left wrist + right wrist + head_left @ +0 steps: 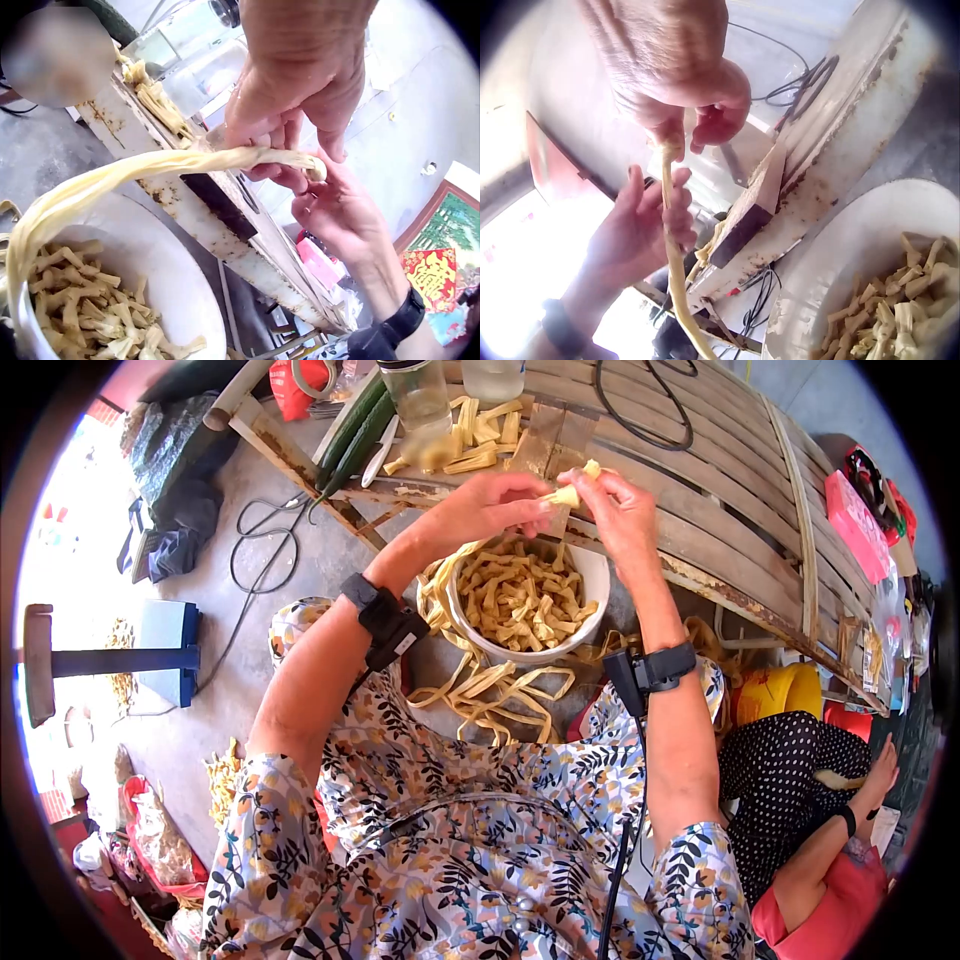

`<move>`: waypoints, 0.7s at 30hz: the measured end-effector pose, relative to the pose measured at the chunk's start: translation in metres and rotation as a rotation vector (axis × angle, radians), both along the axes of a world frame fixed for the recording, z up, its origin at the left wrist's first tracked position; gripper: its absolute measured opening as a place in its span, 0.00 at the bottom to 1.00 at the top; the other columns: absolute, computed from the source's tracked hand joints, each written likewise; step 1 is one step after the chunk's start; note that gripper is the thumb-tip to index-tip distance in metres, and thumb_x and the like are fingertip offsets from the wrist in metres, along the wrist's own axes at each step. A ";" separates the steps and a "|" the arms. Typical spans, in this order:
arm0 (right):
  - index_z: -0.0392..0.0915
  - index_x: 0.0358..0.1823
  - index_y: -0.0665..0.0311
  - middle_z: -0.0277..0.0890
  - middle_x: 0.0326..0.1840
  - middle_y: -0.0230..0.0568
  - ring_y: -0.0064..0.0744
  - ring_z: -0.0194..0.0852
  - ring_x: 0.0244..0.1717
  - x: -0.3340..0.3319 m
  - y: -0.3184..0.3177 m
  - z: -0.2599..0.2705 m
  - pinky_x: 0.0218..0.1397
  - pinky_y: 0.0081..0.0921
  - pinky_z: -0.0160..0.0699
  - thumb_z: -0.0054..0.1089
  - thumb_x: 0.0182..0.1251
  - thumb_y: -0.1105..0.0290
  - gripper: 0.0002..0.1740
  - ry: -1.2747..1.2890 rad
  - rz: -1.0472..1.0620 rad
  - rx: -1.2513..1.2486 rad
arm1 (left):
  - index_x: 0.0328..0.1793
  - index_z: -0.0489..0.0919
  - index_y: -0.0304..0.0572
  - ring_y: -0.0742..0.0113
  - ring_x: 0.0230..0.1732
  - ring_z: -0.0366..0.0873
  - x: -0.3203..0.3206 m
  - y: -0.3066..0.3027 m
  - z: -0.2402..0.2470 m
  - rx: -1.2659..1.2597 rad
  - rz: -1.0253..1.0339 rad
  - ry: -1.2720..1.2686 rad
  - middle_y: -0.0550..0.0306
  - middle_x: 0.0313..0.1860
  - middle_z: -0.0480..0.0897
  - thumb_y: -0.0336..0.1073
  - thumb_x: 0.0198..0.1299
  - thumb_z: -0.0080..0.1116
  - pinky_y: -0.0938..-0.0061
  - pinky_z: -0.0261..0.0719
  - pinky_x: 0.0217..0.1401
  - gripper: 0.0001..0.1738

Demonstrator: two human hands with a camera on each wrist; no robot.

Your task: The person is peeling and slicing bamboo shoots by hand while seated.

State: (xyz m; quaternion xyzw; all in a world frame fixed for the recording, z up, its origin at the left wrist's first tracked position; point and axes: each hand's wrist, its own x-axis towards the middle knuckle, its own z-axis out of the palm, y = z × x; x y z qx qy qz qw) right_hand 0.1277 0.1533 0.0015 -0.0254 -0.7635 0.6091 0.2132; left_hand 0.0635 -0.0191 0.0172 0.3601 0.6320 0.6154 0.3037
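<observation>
Two hands are seen in the head view, raised just above a round white bowl. The left hand and the right hand are brought together on the end of a long, pale yellow, soft strip, which is pinched between their fingertips. The bowl is filled with short knotted pieces of the same stuff. Loose yellow ribbons are draped over the lap below it, and a weathered slatted wooden table stands behind. The step is judged to be the tying of a knot at the strip's end.

In the left wrist view the strip is shown sweeping up from beside the bowl to the fingers, a run that is hidden in the head view. It is gripped by the curled fingers of the left hand, and its tip is nipped by the right hand.

In the right wrist view the strip is seen hanging from the pinch of the right hand across the loosely curled fingers of the left hand. The lap is not shown here.

For the next move, the tip would need to be passed through a loop and drawn snug gently, so that the soft strip is not torn.
</observation>
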 end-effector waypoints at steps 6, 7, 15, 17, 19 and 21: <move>0.82 0.33 0.63 0.76 0.31 0.26 0.11 0.66 0.29 0.006 -0.017 0.010 0.30 0.12 0.66 0.59 0.58 0.62 0.11 -0.190 0.076 -0.364 | 0.42 0.77 0.37 0.79 0.31 0.70 -0.004 0.009 -0.005 -0.012 0.062 -0.199 0.64 0.29 0.77 0.38 0.61 0.52 0.85 0.67 0.36 0.12; 0.82 0.33 0.62 0.76 0.32 0.26 0.11 0.66 0.29 0.006 -0.015 0.011 0.30 0.12 0.66 0.59 0.58 0.62 0.10 -0.251 0.077 -0.471 | 0.41 0.78 0.38 0.80 0.31 0.70 -0.002 0.009 -0.004 0.001 0.071 -0.224 0.64 0.29 0.77 0.38 0.60 0.52 0.85 0.67 0.36 0.11; 0.81 0.32 0.65 0.77 0.27 0.30 0.14 0.71 0.28 -0.001 -0.007 0.011 0.26 0.11 0.73 0.58 0.59 0.64 0.11 -0.221 -0.083 -0.426 | 0.38 0.79 0.37 0.79 0.22 0.72 -0.012 0.012 -0.003 -0.167 0.070 -0.034 0.65 0.24 0.76 0.37 0.60 0.53 0.85 0.71 0.27 0.10; 0.80 0.32 0.68 0.77 0.27 0.33 0.15 0.72 0.24 -0.004 0.001 0.013 0.23 0.14 0.75 0.56 0.60 0.67 0.10 -0.143 -0.148 -0.379 | 0.37 0.79 0.36 0.80 0.21 0.72 -0.022 0.011 -0.002 -0.202 0.047 0.033 0.65 0.23 0.75 0.36 0.60 0.51 0.86 0.71 0.27 0.10; 0.80 0.31 0.70 0.77 0.27 0.35 0.17 0.73 0.24 -0.012 0.006 0.010 0.24 0.14 0.75 0.56 0.60 0.68 0.11 -0.092 -0.198 -0.412 | 0.36 0.79 0.36 0.81 0.22 0.70 -0.027 0.010 0.007 -0.216 0.045 0.100 0.66 0.23 0.74 0.35 0.60 0.49 0.86 0.70 0.26 0.11; 0.78 0.30 0.73 0.77 0.27 0.38 0.21 0.75 0.24 -0.022 0.014 0.007 0.24 0.15 0.76 0.55 0.60 0.69 0.11 -0.026 -0.236 -0.468 | 0.37 0.79 0.37 0.81 0.22 0.68 -0.036 0.010 0.006 -0.248 0.086 0.207 0.66 0.22 0.74 0.35 0.60 0.49 0.85 0.68 0.25 0.11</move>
